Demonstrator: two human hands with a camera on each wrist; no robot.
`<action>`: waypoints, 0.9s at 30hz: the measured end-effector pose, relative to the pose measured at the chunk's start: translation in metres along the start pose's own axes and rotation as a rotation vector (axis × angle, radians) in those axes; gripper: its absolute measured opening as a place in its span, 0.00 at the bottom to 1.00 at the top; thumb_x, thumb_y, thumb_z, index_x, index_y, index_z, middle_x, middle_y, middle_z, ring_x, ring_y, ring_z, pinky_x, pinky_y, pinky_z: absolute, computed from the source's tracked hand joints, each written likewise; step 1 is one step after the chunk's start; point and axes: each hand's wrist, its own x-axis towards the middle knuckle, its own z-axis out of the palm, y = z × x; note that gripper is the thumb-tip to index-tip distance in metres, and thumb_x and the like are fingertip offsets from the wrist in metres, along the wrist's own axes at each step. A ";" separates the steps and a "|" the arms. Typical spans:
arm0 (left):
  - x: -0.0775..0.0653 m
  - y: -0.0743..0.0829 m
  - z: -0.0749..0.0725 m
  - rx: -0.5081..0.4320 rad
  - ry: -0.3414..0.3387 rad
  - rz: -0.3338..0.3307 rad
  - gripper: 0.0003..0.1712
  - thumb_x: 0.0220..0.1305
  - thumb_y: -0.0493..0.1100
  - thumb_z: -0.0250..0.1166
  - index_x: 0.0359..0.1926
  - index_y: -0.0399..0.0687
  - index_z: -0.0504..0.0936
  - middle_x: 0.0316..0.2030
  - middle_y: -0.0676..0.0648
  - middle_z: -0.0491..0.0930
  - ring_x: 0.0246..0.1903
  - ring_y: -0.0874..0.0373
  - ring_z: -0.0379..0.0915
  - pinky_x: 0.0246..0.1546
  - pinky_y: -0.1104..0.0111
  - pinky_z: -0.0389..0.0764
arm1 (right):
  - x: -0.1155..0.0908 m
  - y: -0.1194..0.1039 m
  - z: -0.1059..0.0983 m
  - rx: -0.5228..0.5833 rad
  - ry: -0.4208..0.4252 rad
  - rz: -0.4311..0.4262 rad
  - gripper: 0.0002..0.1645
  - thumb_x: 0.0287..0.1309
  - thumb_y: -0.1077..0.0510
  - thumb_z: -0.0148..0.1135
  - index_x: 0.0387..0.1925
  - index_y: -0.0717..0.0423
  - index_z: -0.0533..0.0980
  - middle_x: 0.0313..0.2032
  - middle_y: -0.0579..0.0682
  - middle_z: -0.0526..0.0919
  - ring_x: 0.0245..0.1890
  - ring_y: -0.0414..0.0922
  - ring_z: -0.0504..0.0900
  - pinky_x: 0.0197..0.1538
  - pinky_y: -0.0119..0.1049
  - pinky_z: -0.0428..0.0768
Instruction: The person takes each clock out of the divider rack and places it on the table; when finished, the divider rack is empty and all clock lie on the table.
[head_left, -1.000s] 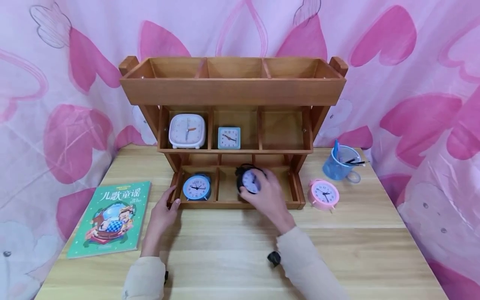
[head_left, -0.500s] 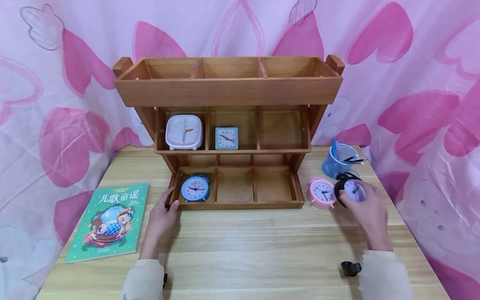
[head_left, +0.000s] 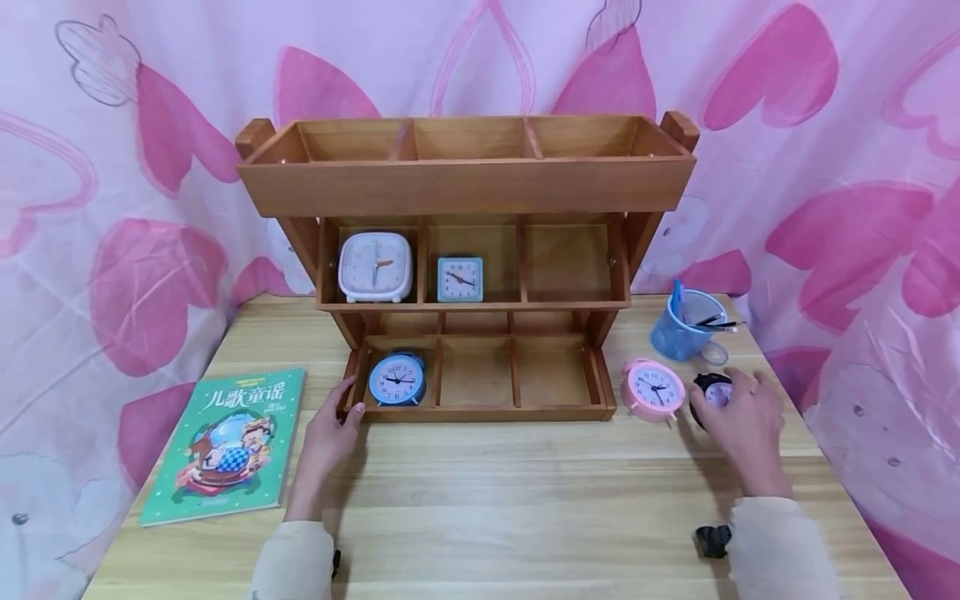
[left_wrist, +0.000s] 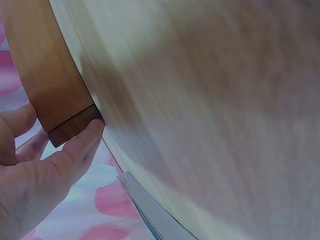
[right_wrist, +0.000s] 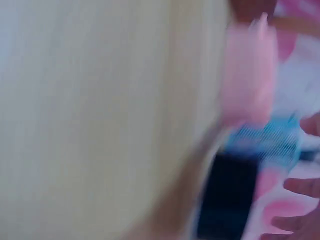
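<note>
My left hand (head_left: 327, 433) pinches the lower left front corner of a brown wooden shelf (head_left: 480, 187); the left wrist view shows thumb and fingers on either side of the wooden corner (left_wrist: 75, 125). At the right, my right hand (head_left: 750, 433) is over a black alarm clock (head_left: 717, 393) on the table, partly covering it in the head view. In the blurred right wrist view its fingers (right_wrist: 300, 187) stand apart from the black clock (right_wrist: 227, 195). Just left of that clock is a pink alarm clock (head_left: 654, 390). A blue alarm clock (head_left: 397, 379) sits in the bottom left compartment.
The middle tier holds a white clock (head_left: 375, 267) and a small mint square clock (head_left: 460, 279). A blue mesh pen cup (head_left: 678, 333) stands behind the pink clock. A green children's book (head_left: 225, 450) lies at the left. A pink-patterned curtain hangs behind.
The right hand has carried the black clock from the bottom tier to the table right of the pink clock and let go. The left hand stays at the shelf corner.
</note>
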 end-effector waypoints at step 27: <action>-0.003 -0.002 0.003 0.002 0.043 0.027 0.31 0.77 0.43 0.51 0.76 0.49 0.56 0.69 0.26 0.60 0.65 0.31 0.62 0.60 0.40 0.68 | -0.069 -0.328 0.200 -0.183 -0.377 -0.556 0.42 0.61 0.28 0.56 0.69 0.44 0.68 0.63 0.53 0.70 0.56 0.50 0.75 0.56 0.53 0.75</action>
